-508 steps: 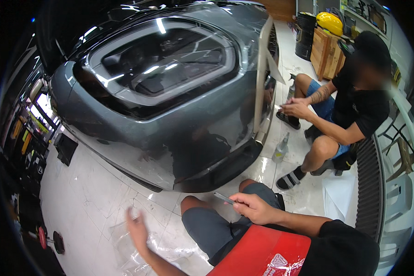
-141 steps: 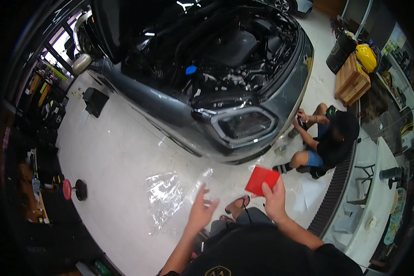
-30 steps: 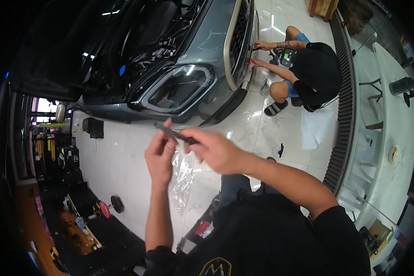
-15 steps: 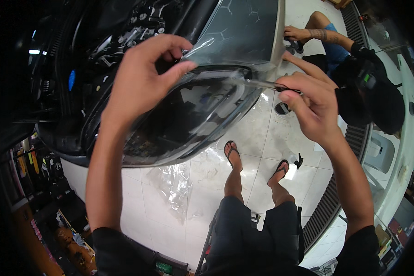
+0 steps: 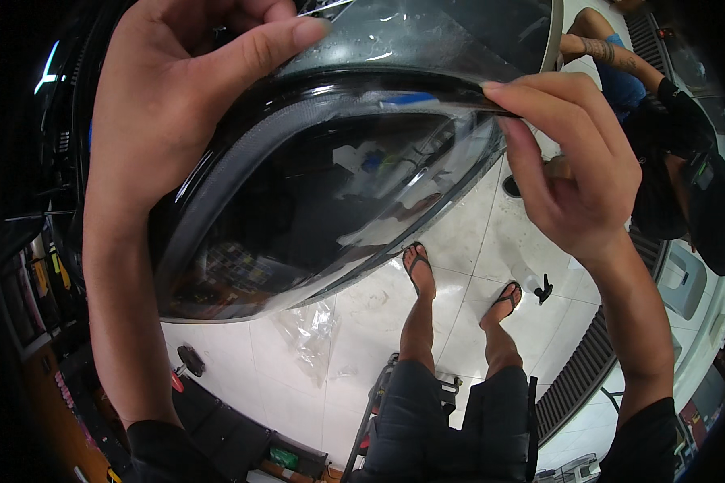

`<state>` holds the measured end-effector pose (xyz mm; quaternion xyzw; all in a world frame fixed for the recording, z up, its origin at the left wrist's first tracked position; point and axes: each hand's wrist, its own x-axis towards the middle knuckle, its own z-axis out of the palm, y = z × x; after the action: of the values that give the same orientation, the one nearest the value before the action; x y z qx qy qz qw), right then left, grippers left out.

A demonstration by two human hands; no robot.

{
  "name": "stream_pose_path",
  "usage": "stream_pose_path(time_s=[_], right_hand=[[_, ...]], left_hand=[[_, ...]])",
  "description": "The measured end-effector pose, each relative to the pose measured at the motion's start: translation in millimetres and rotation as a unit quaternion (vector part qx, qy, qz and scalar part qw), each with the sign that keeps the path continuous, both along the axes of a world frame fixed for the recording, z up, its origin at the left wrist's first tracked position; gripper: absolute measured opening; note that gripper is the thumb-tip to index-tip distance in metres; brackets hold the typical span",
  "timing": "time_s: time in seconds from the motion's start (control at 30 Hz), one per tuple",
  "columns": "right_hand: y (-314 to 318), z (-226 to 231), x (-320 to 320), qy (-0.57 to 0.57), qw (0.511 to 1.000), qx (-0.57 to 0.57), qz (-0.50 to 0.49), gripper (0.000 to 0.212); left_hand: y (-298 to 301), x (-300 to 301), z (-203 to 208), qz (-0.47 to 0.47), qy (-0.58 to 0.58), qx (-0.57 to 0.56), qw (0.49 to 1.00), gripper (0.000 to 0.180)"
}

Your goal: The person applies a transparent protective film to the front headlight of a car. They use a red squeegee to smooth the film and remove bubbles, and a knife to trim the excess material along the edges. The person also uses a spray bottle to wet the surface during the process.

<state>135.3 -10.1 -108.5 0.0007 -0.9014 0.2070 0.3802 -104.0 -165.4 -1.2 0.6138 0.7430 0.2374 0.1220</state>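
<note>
A large dark, glossy headlight (image 5: 298, 185) fills the middle, with a grey-green body panel (image 5: 403, 36) beyond it. Over that panel my left hand (image 5: 157, 101) is closed, thumb and fingers pinching the bright edge of a clear film (image 5: 329, 7); part of this grip lies beyond the upper edge. My right hand (image 5: 584, 153) is closed at the headlight's far right corner. Between its thumb and index finger sits a slim knife (image 5: 479, 105), mostly hidden by the fingers and lying close along the seam between lamp and panel.
A co-worker (image 5: 660, 121) crouches at the right beside the car. Crumpled clear film (image 5: 308, 334) and a spray bottle (image 5: 540, 287) lie on the tiled floor. A dark drain grate (image 5: 576, 354) runs along the right, and a shelf of goods (image 5: 40, 282) stands left.
The headlight appears larger and closer. My left hand has moved up and left with the film. My right hand has shifted right, to the lamp's corner; the knife shows less.
</note>
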Motion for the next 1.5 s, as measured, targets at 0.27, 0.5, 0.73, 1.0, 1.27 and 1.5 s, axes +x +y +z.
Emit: stream_pose_path(time_s=[0.27, 0.5, 0.73, 1.0, 1.27, 1.5], right_hand=[[-5.9, -7.5, -13.6, 0.005, 1.0, 0.025, -0.015, 0.035], [0.5, 0.0, -25.0, 0.015, 0.998, 0.065, 0.002, 0.036], [1.0, 5.7, -30.5, 0.013, 0.998, 0.058, 0.015, 0.037], [-1.4, 4.5, -31.2, 0.003, 0.998, 0.062, -0.007, 0.036], [0.5, 7.2, -32.8, 0.008, 0.997, 0.072, -0.001, 0.038], [-2.1, -3.0, -30.1, 0.007, 0.999, 0.053, -0.006, 0.039]], left_hand=[[-2.0, 0.4, -1.0, -0.006, 0.018, -0.007, 1.0, 0.048], [-1.8, -2.4, -2.8, -0.012, 0.029, -0.011, 0.999, 0.049], [-4.5, -4.8, -2.1, -0.017, 0.04, -0.008, 0.999, 0.05], [-7.9, -8.3, -6.1, -0.025, 0.05, -0.001, 0.998, 0.051], [-8.5, -10.4, -5.4, -0.027, 0.062, 0.0, 0.998, 0.052], [-8.7, -12.9, -4.9, -0.021, 0.072, -0.001, 0.997, 0.053]])
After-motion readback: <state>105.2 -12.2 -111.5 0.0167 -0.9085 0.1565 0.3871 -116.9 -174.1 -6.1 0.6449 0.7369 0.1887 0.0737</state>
